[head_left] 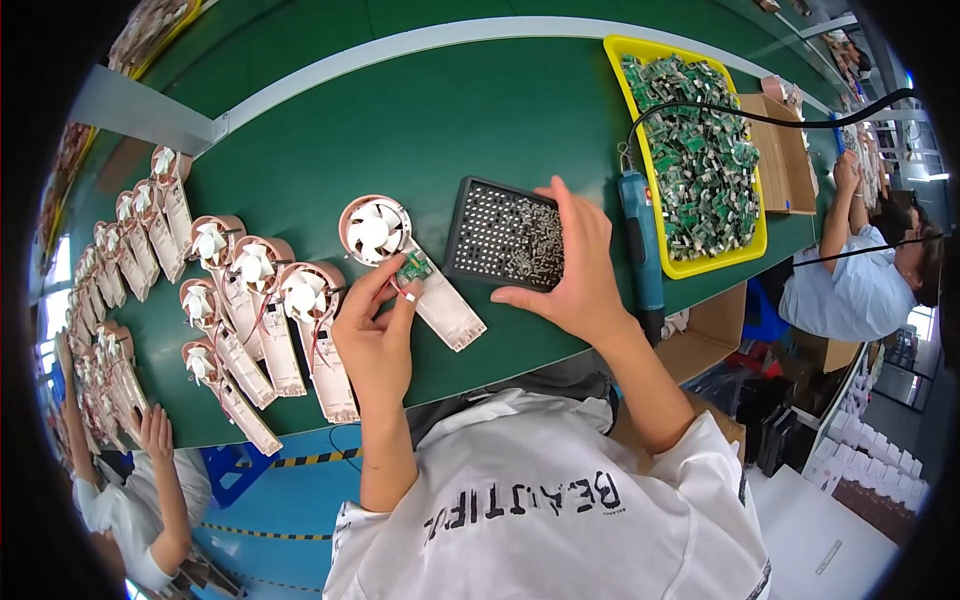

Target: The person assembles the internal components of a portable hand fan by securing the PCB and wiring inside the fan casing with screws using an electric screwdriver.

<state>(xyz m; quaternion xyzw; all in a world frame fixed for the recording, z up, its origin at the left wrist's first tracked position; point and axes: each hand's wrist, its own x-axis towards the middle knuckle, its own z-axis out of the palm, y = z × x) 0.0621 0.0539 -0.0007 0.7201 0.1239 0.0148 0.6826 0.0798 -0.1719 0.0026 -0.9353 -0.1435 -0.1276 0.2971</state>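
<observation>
My left hand (375, 335) pinches the edge of a small green circuit board (416, 265), which sits over the neck of a pale pink handheld-fan half (452, 312). Red wires and a small white plug show by the fingertips; the exact grip is partly hidden. White blades (375, 232) fill the fan's round head, which lies beyond my fingers. To the right, my right hand (585, 265) is wrapped around the right side of a black perforated tray (468, 222), thumb along its near edge. Small screws (535, 240) are heaped in the tray's right part.
Several open fan halves (305, 292) lie in rows on the green table (520, 110) at left. A yellow bin (690, 268) of circuit boards stands at right, beside a blue electric screwdriver (638, 235) with a black cable and a cardboard box (785, 150). People work at both sides.
</observation>
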